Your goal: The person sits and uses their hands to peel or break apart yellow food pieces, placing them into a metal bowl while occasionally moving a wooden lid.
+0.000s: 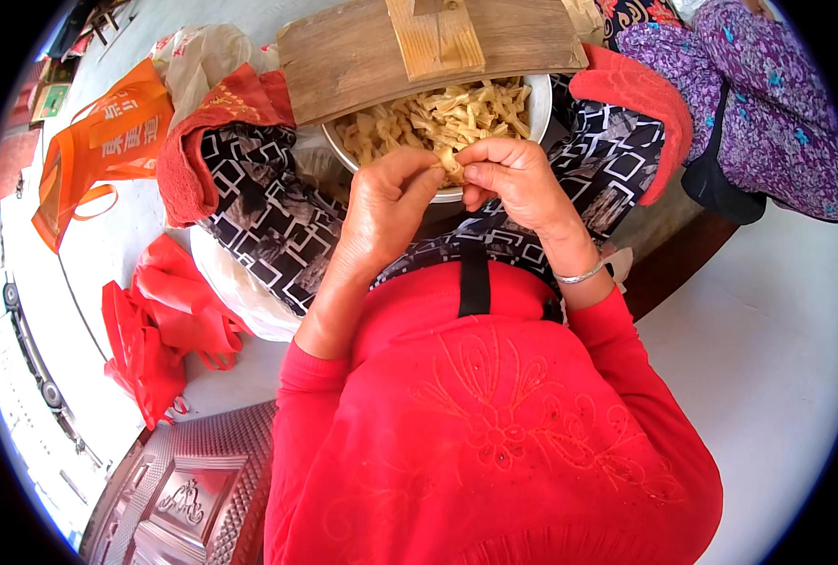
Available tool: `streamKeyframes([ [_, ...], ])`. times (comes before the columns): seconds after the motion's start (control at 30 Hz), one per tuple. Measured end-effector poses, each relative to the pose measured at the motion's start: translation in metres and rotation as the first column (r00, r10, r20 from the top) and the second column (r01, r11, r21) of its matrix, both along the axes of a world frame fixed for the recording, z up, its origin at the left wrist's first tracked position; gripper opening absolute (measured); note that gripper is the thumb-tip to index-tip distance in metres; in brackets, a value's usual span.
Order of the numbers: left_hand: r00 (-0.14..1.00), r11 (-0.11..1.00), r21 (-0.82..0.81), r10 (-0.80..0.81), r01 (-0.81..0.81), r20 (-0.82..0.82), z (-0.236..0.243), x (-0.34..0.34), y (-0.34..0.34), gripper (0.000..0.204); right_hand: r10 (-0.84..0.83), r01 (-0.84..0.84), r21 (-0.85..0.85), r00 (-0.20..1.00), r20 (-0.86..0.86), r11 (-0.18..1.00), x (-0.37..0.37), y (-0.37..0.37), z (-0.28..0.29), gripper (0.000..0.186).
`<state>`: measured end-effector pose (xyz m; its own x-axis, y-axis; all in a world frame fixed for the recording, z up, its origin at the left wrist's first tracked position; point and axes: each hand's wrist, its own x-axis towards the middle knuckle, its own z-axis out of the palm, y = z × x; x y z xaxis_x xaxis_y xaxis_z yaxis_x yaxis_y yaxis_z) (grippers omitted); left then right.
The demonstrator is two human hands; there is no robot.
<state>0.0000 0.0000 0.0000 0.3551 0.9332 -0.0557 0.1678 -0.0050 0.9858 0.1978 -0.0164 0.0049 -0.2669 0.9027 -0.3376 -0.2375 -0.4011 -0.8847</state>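
Both of my hands meet over the near rim of a metal basin that holds a pile of pale yellow-brown strips, some knotted or folded. My left hand pinches a small pale strip between thumb and fingertips. My right hand, with a silver bangle at the wrist, is closed on the same piece from the other side, its thumb on top. A wooden board with a lighter wooden block lies across the far part of the basin, hiding some of it.
Red towels lie over my patterned knees. An orange bag, a pale plastic bag and red bags are at the left. A dark carved panel is at lower left. A person in purple floral clothing is close at upper right.
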Motion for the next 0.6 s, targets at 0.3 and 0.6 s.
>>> streamKeyframes([
  [0.3,0.874,0.911,-0.398,0.281,-0.112,0.397,0.024,-0.044,0.011,0.009,-0.204,0.151,0.210,0.944,0.259,0.966,0.033,-0.003,0.006,0.014],
  [0.6,0.856,0.923,-0.385,0.222,-0.030,0.466,0.023,-0.015,0.000,0.010,-0.053,-0.001,0.306,0.985,0.167,0.952,-0.024,-0.001,0.046,0.022],
])
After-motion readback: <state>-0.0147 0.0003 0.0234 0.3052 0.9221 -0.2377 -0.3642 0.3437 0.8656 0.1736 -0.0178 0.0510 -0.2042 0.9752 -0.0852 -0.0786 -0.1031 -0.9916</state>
